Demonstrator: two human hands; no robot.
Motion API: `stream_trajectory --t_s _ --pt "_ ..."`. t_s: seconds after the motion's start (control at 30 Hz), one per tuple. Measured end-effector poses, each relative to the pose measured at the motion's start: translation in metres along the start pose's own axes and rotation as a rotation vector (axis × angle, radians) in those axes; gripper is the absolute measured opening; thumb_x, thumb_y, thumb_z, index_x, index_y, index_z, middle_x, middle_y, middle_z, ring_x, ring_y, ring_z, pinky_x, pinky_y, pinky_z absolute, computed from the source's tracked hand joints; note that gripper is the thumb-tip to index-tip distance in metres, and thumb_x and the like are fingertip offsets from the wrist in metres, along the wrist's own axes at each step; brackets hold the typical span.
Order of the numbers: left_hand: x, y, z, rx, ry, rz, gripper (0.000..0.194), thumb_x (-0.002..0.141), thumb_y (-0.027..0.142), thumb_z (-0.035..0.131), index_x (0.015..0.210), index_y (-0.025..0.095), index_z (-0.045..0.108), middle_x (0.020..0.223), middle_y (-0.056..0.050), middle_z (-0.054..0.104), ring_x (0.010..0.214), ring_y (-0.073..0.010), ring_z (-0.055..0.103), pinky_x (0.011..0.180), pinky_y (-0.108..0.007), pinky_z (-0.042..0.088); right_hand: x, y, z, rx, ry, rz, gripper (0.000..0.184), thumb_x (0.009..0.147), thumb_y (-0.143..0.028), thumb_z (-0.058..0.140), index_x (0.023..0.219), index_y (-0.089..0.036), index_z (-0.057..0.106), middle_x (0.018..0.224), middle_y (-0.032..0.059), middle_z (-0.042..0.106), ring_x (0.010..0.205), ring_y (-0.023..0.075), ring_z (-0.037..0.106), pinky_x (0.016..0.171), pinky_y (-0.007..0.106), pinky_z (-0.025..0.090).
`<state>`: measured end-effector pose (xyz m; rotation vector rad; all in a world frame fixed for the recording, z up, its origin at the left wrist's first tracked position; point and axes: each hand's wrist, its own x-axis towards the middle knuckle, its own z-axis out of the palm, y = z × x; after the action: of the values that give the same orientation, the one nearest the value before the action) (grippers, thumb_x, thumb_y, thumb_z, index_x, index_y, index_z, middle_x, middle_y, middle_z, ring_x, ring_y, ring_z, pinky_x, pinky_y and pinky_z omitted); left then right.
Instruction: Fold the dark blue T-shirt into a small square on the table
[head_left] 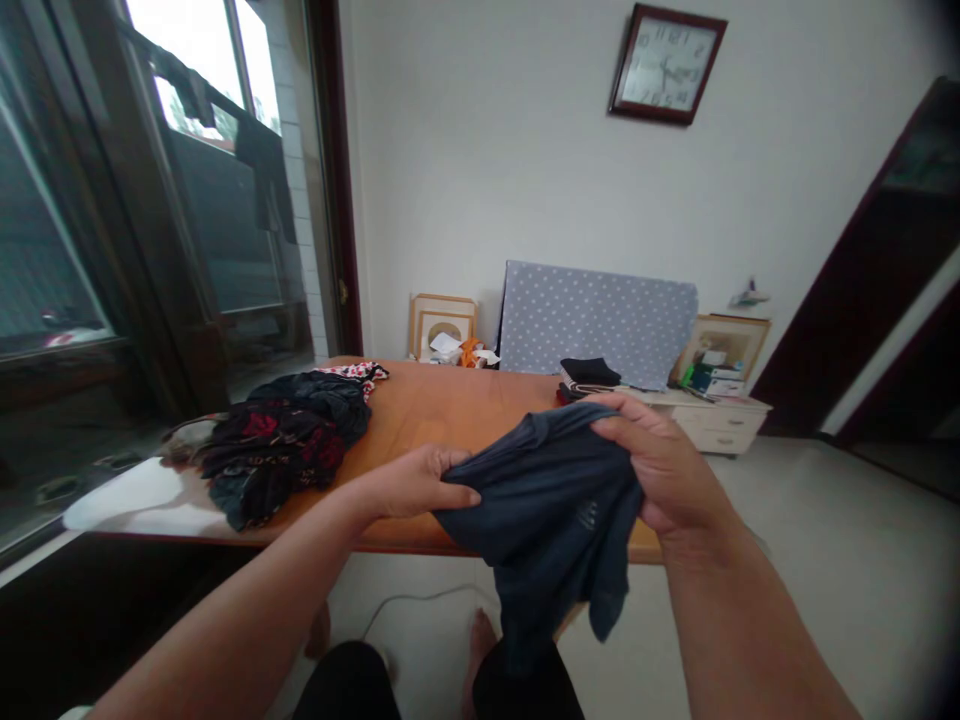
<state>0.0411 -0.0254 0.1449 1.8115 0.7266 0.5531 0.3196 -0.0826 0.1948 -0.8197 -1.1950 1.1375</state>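
Note:
A dark navy T-shirt (pixel 544 510) hangs in the air above the table's front edge, bunched at the top. My left hand (pixel 420 483) pinches one side of its fabric, and my right hand (pixel 652 460) grips the other side at the collar area. Beyond the hands, a heap of dark floral clothing (pixel 281 440) lies on the wooden table (pixel 450 395). A small stack of folded black clothes (pixel 589 378) sits further back on the table, to the right.
A white cabinet (pixel 716 425) with papers and framed pictures stands beyond the table's right end. A polka-dot board (pixel 596 320) leans against the wall. A glass door (pixel 225 200) is at left. A cable (pixel 420 600) lies on the floor below the table.

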Motion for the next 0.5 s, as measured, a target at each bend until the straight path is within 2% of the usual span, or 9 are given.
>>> stream_trajectory --t_s 0.1,0.23,0.4,0.5 --pt "-0.009 -0.012 -0.02 0.168 0.077 0.028 0.022 0.073 0.03 0.071 0.092 0.02 0.076 0.086 -0.001 0.073 0.076 -0.019 0.066 0.071 -0.028 0.055 0.008 -0.015 -0.01 -0.001 0.113 -0.118 0.033 0.073 -0.026 0.076 0.105 -0.022 0.068 0.091 0.0024 0.073 0.076 0.0171 0.069 0.069 0.029 0.058" --pt "-0.023 -0.026 -0.051 0.292 0.342 0.097 0.017 0.068 0.03 0.075 0.081 0.019 0.076 0.081 0.0 0.072 0.078 -0.0207 0.065 0.076 -0.031 0.054 0.015 -0.026 -0.021 -0.021 0.218 -0.215 0.03 0.073 -0.024 0.075 0.102 -0.022 0.069 0.087 0.0009 0.073 0.072 0.0157 0.069 0.066 0.027 0.058" --pt "-0.041 -0.022 -0.083 0.403 0.677 0.068 0.024 0.069 0.04 0.073 0.073 0.017 0.069 0.07 0.001 0.066 0.072 -0.0174 0.059 0.071 -0.028 0.05 0.022 -0.033 -0.025 -0.048 0.213 -0.252 0.031 0.072 -0.023 0.077 0.102 -0.02 0.068 0.08 0.0005 0.073 0.067 0.0153 0.068 0.061 0.027 0.058" --pt "-0.052 -0.009 -0.097 0.547 0.841 0.074 0.021 0.069 0.035 0.071 0.079 0.016 0.07 0.074 0.0 0.068 0.074 -0.0164 0.059 0.07 -0.025 0.047 0.025 -0.037 -0.028 -0.081 0.177 -0.212 0.032 0.072 -0.021 0.078 0.102 -0.018 0.069 0.078 0.0019 0.073 0.066 0.0158 0.068 0.06 0.027 0.057"
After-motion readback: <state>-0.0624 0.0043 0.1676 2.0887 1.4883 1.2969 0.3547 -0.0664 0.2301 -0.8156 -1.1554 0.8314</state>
